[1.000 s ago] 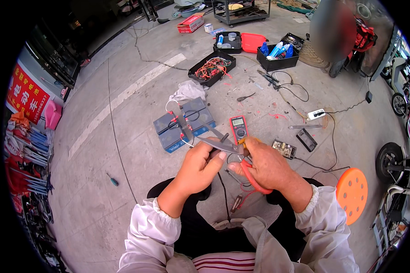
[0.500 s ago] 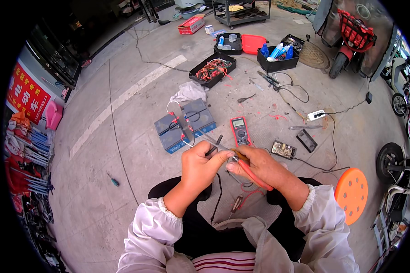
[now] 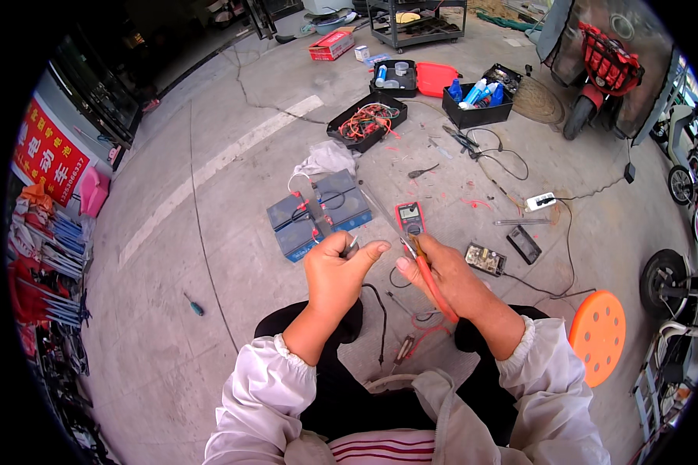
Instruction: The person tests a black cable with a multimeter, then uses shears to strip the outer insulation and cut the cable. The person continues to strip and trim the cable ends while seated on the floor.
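My left hand [image 3: 335,273] is closed around a black cable [image 3: 382,318], whose lower end hangs beside my knee. A short dark end with a pale tip pokes out between thumb and forefinger. Close by on the right, my right hand [image 3: 448,275] grips pliers with red-orange handles [image 3: 436,288]. Along with the pliers it holds a long thin grey strip [image 3: 381,208] that slants up and away to the left. The two hands are apart. Beyond them, a red-and-grey multimeter [image 3: 410,217] and several wired blue-grey batteries [image 3: 318,213] lie on the concrete.
An opened circuit box [image 3: 485,259] and its black cover [image 3: 524,244] lie right of the multimeter. Farther off are a black tray of wires [image 3: 367,122] and a black box of bottles [image 3: 477,108]. An orange stool [image 3: 597,338] stands at right; a screwdriver [image 3: 194,304] lies left.
My hands have drawn apart; earlier they met at the pliers' jaws. The left moved slightly left with the cable, and the grey strip now points more steeply away from me.
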Available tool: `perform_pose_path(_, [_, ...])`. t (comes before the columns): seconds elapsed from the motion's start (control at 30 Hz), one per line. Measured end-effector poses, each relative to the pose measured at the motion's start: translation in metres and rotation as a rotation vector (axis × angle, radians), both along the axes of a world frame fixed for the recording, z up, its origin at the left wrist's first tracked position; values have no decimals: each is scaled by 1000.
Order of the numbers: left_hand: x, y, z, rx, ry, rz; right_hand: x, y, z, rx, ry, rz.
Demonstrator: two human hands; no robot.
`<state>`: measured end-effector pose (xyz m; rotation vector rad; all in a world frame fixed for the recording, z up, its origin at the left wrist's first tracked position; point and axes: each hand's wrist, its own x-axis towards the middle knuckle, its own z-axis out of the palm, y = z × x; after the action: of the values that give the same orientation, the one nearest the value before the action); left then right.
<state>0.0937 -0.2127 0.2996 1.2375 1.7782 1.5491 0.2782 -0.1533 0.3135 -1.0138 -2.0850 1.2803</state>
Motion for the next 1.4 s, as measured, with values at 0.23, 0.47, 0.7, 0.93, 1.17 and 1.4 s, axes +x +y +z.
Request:
perform_pose_path(0.23, [-6,2,-3,1,-210,-79,11,-1,-8,-33,-155,102])
perform_pose_path(0.47, [-17,-5,4,-76,-500,-214,13,-4,-4,-137,-91,71])
perform_pose_path(0.7, [-4,-2,1,18,-255,-273,11,0,-2,-110,24,-83])
perform_pose_path(0.93, [10,-5,3,93,-143,-276,10,-6,4,359,-35,-14])
perform_pose_path(1.17, [9,-3,4,123,-250,-259,11,-8,3,264,-189,31])
perform_pose_path(1.4, [14,-3,7,210,-393,-158,3,-20,-8,60,-180,58])
